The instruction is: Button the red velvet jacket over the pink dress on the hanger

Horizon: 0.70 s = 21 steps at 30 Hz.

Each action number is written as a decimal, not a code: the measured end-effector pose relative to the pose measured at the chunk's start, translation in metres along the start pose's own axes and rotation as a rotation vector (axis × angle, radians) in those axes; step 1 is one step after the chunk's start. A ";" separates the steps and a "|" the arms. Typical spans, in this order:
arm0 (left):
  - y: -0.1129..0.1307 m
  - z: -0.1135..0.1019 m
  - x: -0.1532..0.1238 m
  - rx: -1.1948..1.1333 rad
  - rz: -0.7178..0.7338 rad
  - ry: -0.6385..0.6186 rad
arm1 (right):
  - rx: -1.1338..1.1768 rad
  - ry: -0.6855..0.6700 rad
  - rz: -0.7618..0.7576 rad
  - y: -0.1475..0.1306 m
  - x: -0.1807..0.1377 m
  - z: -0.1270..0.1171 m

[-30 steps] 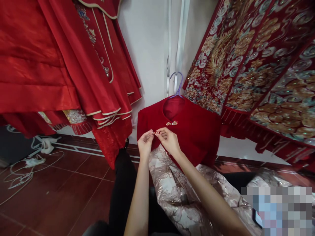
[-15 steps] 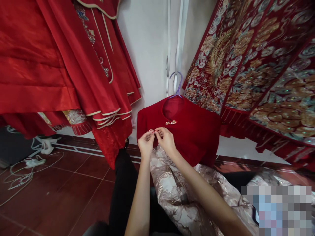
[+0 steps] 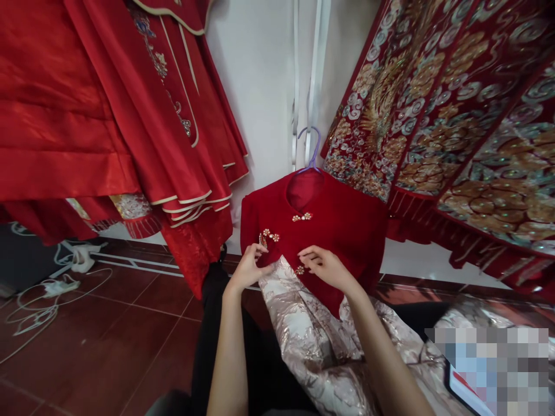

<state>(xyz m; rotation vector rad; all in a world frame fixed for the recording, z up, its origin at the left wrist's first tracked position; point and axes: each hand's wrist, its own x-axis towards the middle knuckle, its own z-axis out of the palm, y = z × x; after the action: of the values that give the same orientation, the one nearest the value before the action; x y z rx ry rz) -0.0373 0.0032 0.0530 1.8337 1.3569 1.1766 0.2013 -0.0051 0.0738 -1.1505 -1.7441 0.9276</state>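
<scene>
A red velvet jacket (image 3: 342, 225) hangs by its neck on a purple hanger (image 3: 313, 156). A pearl-like frog fastener (image 3: 302, 217) joins the front below the collar. Another flower-shaped fastener (image 3: 271, 236) sits lower, on the left side of the front. Just beneath it is my left hand (image 3: 249, 268), thumb and fingers apart at the jacket's edge. My right hand (image 3: 325, 267) is over the front with loosely bent, parted fingers, beside a small flower button (image 3: 300, 270). Shiny pale patterned fabric (image 3: 299, 323) lies across my lap under the jacket.
Red garments (image 3: 173, 133) with pale trim hang at the left, and a heavily embroidered red garment (image 3: 433, 115) hangs at the right. White cables (image 3: 47, 294) lie on the tiled floor (image 3: 130, 341). A phone-like device (image 3: 466, 384), partly blurred out, rests at lower right.
My hands were together pinching at the second fastener. They have separated: the left moved down and left, the right moved right and down, leaving the fastener and a lower button uncovered.
</scene>
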 end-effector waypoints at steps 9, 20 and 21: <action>0.001 -0.009 -0.007 0.322 0.173 0.203 | -0.255 -0.059 -0.054 -0.001 -0.006 0.037; 0.048 -0.009 -0.012 -0.306 -0.096 -0.392 | -0.225 -0.174 0.124 -0.008 -0.016 -0.027; 0.048 -0.004 -0.012 -0.324 -0.098 -0.481 | -0.219 -0.182 0.112 -0.012 -0.019 -0.034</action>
<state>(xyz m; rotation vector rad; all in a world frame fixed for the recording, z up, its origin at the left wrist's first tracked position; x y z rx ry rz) -0.0205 -0.0240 0.0906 1.6528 0.9121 0.7796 0.2330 -0.0218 0.0927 -1.3506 -1.9833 0.9503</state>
